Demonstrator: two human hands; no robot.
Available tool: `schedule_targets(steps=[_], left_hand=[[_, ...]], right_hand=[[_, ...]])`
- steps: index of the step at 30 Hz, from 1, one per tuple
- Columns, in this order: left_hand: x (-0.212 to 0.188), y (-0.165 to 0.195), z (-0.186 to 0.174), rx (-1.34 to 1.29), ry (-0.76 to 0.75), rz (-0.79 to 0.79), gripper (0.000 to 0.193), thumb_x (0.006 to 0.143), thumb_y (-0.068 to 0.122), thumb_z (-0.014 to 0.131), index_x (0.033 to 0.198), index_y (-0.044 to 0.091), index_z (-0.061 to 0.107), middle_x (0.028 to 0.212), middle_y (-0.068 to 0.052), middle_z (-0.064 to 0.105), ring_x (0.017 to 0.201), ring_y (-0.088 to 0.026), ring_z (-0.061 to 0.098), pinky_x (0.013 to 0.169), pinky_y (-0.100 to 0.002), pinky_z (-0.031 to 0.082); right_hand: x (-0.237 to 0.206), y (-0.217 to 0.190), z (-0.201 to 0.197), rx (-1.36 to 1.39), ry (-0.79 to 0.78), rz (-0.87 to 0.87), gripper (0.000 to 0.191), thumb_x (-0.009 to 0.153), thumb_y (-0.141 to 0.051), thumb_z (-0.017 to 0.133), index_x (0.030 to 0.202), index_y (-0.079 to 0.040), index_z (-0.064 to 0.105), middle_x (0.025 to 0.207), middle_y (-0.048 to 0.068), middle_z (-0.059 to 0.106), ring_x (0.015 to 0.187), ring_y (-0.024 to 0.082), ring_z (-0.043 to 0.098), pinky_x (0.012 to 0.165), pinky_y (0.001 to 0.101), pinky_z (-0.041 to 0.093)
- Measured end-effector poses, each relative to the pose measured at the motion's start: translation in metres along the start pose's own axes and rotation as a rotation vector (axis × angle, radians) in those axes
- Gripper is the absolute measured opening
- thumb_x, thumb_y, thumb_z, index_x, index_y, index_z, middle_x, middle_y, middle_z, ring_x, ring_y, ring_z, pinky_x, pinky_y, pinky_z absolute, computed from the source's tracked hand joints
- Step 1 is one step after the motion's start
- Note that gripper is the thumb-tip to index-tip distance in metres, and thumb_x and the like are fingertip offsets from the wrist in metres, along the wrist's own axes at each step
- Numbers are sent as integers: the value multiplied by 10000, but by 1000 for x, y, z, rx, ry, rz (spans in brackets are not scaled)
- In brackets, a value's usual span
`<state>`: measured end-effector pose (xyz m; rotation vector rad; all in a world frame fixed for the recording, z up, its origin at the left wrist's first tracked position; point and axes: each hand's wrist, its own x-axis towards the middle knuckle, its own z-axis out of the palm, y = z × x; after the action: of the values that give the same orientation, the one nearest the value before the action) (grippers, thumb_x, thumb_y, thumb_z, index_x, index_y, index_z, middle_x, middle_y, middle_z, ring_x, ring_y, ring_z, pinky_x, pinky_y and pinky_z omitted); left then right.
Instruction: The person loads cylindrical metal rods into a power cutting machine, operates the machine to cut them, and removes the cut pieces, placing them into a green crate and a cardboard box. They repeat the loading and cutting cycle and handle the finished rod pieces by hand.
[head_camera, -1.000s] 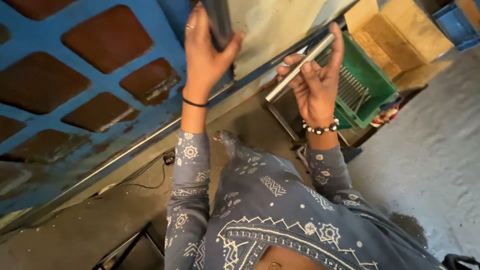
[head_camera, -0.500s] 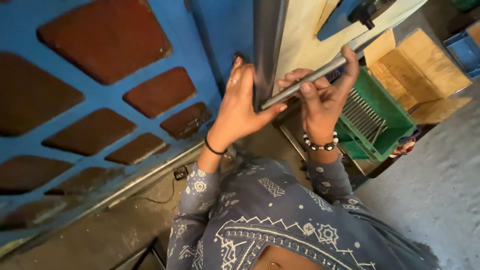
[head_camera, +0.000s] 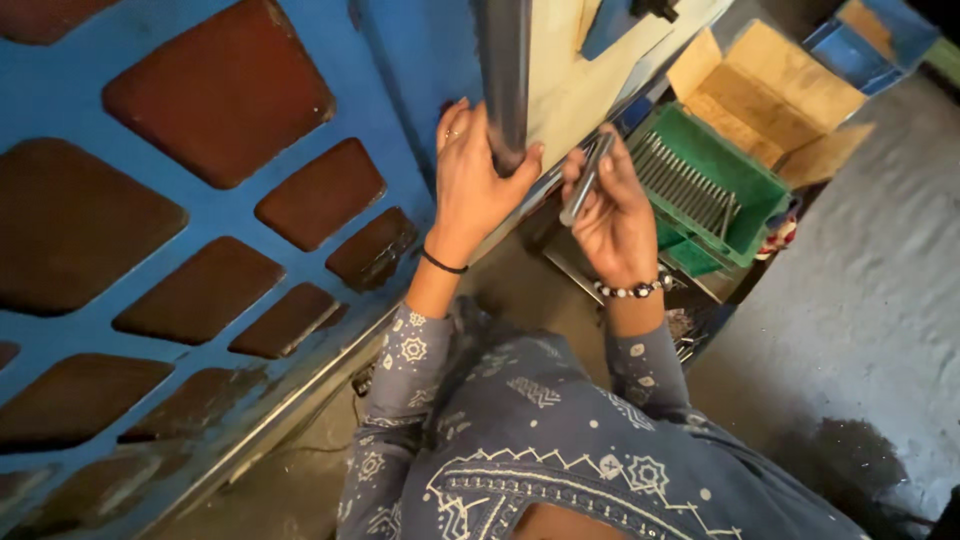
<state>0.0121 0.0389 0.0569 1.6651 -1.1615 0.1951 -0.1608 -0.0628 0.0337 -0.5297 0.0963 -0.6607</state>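
My left hand (head_camera: 478, 178) grips the lower end of a thick dark metal lever (head_camera: 505, 70) that runs upward out of view. My right hand (head_camera: 612, 205) holds a thin steel rod (head_camera: 583, 182), tilted, its upper end close to the lever's base. Both hands are next to each other in front of a blue machine frame (head_camera: 240, 270) with a pale panel (head_camera: 575, 80). I wear a patterned blue-grey garment, a dark band on the left wrist and a beaded bracelet on the right.
A green crate (head_camera: 745, 225) with several steel rods lying in it stands to the right of my hands. Behind it are an open cardboard box (head_camera: 770, 100) and a blue bin (head_camera: 860, 45). Grey concrete floor (head_camera: 860, 330) spreads to the right.
My left hand slid down to the lever's lower end. My right hand turned the rod from lying slanted across toward the left hand to more upright, closer to itself.
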Motion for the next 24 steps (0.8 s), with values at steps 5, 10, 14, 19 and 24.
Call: schedule_targets(steps=[5,10,14,19,24], left_hand=[[-5,-5,3,50,102,95,669,782,272,817,1235,-139,546,1097,-290,641,1119,-449,599,1115,-498,377],[-21,0,-4,23,78,77,569,776,250,797,1184,-82,579,1052,-245,652,1084,-424,604,1086,-493,399],[-40,-2,-31,-11,-15,27,408,757,192,793,1060,-18,618,926,-181,655,987,-383,618,1046,-487,425],[-81,-3,-81,14,13,30,312,755,145,819,963,36,613,891,-131,648,975,-375,608,989,-468,440],[-137,4,-133,125,134,-116,212,734,105,782,899,86,650,885,-98,691,879,-323,667,928,-436,495]], right_hand=[[-28,5,-6,-106,31,70,461,1097,-76,527,1531,-69,374,1268,257,665,1083,321,719,923,401,614],[-53,14,-17,-108,39,139,528,1047,-59,506,1542,-80,323,1229,282,680,1033,362,730,847,421,625],[-51,16,-22,-227,-3,223,597,1045,-56,504,1592,-99,271,1198,296,672,983,388,734,811,441,622],[-36,24,-18,-442,-87,352,608,1041,-86,480,1599,-126,241,1102,274,681,912,388,736,741,436,622],[-11,42,-19,-608,-182,488,454,1062,-123,465,1506,-69,387,962,204,690,785,311,737,642,360,593]])
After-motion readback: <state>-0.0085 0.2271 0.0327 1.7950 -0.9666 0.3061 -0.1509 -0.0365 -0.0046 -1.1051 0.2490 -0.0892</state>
